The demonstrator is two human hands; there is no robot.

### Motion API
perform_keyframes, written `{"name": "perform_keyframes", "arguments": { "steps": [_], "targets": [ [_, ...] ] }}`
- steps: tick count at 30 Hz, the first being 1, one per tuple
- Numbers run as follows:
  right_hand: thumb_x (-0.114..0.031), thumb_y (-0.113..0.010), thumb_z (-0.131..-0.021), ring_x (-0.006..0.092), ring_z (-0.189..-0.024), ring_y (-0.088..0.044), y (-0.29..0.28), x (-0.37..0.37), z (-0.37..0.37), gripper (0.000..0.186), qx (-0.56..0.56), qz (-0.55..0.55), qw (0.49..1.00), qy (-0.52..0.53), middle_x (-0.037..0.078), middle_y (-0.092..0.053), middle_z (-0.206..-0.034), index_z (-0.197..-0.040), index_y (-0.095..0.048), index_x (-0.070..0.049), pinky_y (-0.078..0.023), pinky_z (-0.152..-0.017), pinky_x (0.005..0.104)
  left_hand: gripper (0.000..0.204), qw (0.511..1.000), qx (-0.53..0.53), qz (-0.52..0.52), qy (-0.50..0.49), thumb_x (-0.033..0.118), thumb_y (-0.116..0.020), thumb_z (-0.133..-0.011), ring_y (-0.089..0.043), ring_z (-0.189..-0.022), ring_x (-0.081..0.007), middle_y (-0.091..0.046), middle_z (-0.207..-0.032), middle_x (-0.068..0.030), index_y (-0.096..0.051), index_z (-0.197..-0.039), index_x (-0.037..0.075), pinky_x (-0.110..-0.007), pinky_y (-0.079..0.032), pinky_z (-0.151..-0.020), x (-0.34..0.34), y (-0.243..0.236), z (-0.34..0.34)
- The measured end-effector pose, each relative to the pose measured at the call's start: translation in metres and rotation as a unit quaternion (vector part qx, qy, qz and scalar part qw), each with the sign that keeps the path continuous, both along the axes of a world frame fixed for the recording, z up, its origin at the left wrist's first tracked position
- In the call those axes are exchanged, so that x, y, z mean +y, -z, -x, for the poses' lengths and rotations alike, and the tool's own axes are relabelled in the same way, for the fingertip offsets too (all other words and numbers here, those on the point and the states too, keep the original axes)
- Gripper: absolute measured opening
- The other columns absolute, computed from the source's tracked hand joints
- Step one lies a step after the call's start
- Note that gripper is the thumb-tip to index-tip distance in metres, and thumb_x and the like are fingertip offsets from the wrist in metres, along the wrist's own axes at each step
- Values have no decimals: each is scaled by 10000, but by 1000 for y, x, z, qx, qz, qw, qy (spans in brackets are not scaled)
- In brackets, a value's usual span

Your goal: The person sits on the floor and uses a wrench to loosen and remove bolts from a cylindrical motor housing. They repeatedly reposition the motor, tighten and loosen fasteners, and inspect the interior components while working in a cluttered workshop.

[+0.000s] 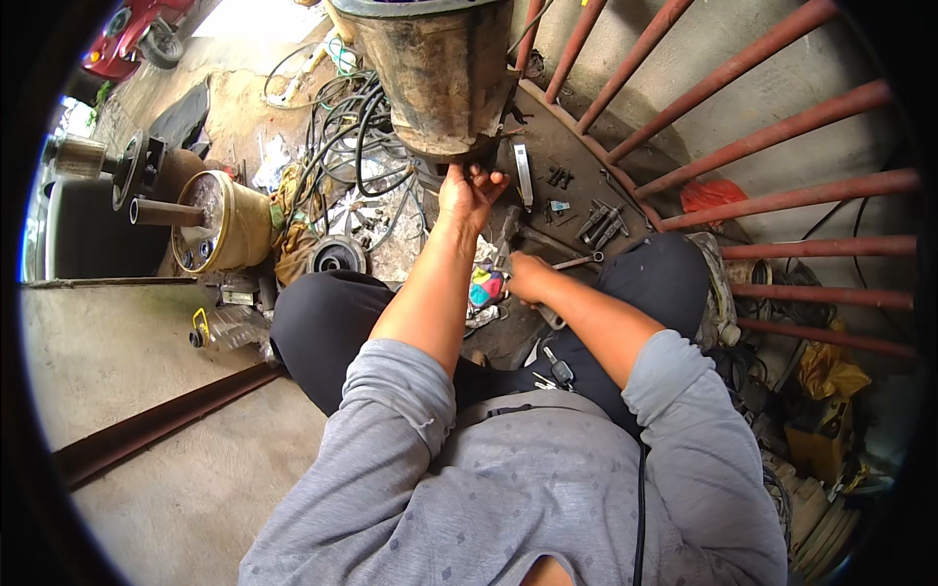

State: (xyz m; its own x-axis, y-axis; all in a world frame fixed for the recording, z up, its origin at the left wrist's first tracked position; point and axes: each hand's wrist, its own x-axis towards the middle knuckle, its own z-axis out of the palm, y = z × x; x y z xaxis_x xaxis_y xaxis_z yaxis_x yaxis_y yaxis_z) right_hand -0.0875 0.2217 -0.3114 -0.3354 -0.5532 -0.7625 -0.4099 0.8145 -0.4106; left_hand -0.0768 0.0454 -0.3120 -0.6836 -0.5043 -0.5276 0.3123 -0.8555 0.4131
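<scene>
A large grimy cylindrical housing [433, 78] stands at the top centre. My left hand [467, 195] reaches up to its underside, fingers curled there; what they hold is hidden. Lower right, my right hand [528, 278] is closed on a metal tool [504, 252], partly hidden by the fingers. A colourful cloth [486, 287] lies beside it. Around them lie a long pale bar [523, 178], several dark metal tools [600, 224], a wrench [578, 262] and a round metal part [336, 259]. Keys [555, 367] rest on my lap.
Red metal railings [821, 182] curve along the right. A tangle of black hoses [362, 122] and a yellowish bucket with a pipe [210, 239] are at left. A red bag [713, 200] sits behind the rails, a red vehicle [122, 44] at the far upper left.
</scene>
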Motion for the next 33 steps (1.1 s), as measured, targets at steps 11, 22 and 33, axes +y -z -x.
{"name": "perform_keyframes", "arguments": {
  "steps": [11,22,33],
  "targets": [
    [-110,-616,-856,402,-1097,-685,8,5,-33,430,-42,-81,965,-247,252,-711,-1124,-1281,-634,-53,-555,-919,482,443,997,56,8,44,455,-529,-1037,-589,-651,-254,-417,-555,-7,-499,-729,137,-562,-519,-986,-3,3,-4],
    [-127,-564,-877,422,-1052,-682,-58,6,-37,315,18,127,943,-307,246,-707,-1084,-1160,-641,-12,-544,-898,524,339,989,117,21,82,400,-449,-1054,-645,-802,-259,-514,-700,-6,-537,-874,126,-584,-503,-1018,-12,10,-11],
    [-221,-649,-883,422,-1012,-686,-108,21,10,349,-20,259,931,-257,237,-714,-1011,-1147,-625,6,-545,-881,512,221,992,93,28,77,313,-569,-995,-657,-935,-210,-602,-840,-2,-641,-1039,108,-523,-537,-988,-8,-3,-12]
  ]
}}
